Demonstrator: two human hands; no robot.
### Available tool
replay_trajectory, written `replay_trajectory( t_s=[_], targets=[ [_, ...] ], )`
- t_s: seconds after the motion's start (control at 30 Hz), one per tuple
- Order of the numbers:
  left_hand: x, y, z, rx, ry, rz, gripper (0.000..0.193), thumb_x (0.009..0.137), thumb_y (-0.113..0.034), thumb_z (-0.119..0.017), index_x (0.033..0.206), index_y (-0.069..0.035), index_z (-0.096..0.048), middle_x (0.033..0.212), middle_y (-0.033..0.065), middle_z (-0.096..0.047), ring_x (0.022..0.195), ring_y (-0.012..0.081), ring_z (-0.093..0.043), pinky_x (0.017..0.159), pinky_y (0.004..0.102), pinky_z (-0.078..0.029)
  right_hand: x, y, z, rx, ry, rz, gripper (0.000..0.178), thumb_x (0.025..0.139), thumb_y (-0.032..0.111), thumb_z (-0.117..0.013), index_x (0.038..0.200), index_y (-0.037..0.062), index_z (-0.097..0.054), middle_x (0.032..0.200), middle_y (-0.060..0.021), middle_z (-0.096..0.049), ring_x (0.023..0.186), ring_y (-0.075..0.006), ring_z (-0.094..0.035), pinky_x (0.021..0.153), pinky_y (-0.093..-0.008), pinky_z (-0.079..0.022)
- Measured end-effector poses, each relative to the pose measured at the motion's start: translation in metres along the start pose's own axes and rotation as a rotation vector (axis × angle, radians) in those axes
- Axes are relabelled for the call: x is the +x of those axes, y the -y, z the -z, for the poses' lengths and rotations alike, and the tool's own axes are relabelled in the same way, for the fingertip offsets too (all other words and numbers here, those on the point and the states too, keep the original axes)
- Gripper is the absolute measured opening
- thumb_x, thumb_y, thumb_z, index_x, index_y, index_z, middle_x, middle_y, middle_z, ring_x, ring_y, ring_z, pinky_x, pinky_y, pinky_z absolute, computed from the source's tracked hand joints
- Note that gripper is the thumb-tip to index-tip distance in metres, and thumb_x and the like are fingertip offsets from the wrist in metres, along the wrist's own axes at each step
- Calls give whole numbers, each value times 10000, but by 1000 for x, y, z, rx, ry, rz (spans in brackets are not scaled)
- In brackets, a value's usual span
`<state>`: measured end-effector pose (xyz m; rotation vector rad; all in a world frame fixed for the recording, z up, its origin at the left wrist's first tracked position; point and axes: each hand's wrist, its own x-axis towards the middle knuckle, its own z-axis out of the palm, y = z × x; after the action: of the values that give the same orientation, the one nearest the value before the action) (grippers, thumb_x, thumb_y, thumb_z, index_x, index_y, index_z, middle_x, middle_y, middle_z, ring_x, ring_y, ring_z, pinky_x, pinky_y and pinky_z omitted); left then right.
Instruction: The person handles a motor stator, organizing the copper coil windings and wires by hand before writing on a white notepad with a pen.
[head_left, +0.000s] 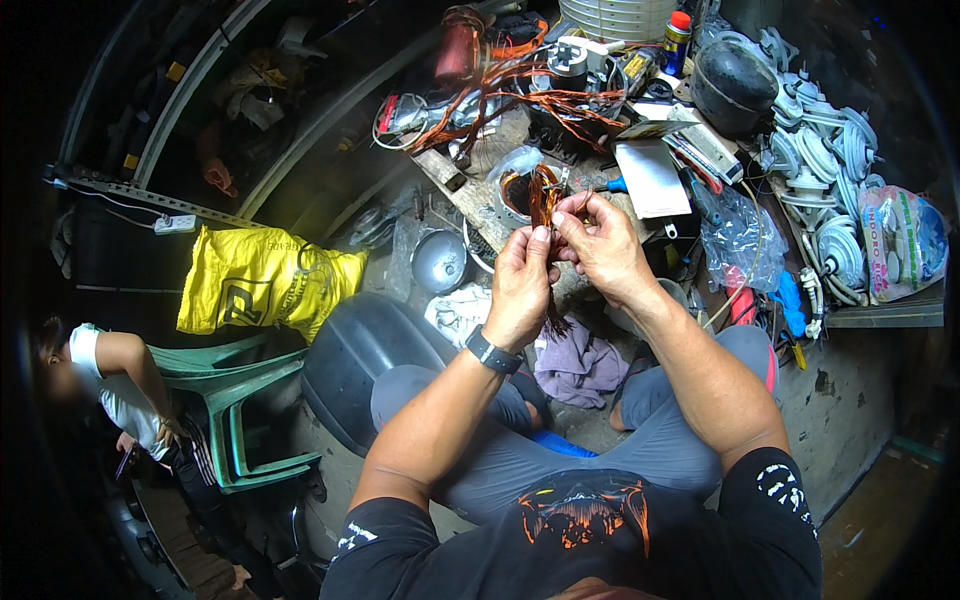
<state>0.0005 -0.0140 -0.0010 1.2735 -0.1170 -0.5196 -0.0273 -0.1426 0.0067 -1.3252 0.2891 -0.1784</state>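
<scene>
A bundle of reddish-brown copper wire [544, 198] hangs between my hands, its loose ends dangling below them. My left hand [522, 275], a watch on its wrist, is closed around the bundle with the thumb on top. My right hand [607, 248] pinches at the same wires, fingertips close to the left thumb. Just beyond my hands, a round metal motor housing [507, 208] with copper windings sits on a wooden board [470, 212]. My fingers hide part of the wires.
More copper wire [570, 100] lies across the cluttered bench. Several white pulley-like parts [840, 160] fill the right side. Below are a metal bowl [440, 260] and purple cloth [580, 362]. Left stand a yellow sack [270, 275], green chair [225, 385] and another person [130, 370].
</scene>
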Motion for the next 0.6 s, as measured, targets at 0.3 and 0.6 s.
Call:
replay_trajectory(
  t_s=[0.3,0.6],
  targets=[
    [1,2,3,24,29,-4,250,1055,-299,-485,1103,-73,-579,974,-9,-651,842,44,-598,677,194,-446,0,-1,1,-9,15,-6,164,965,194,-652,1063,74,-598,858,27,-625,614,-9,-563,466,-155,-397],
    [2,5,6,-23,-14,-18,189,1041,-267,-517,1104,-95,-562,1009,5,-652,877,68,-606,705,220,-464,2,-2,2,-28,-54,-49,134,979,150,-600,1031,28,-591,848,-32,-630,665,-63,-615,512,-224,-505]
  ],
)
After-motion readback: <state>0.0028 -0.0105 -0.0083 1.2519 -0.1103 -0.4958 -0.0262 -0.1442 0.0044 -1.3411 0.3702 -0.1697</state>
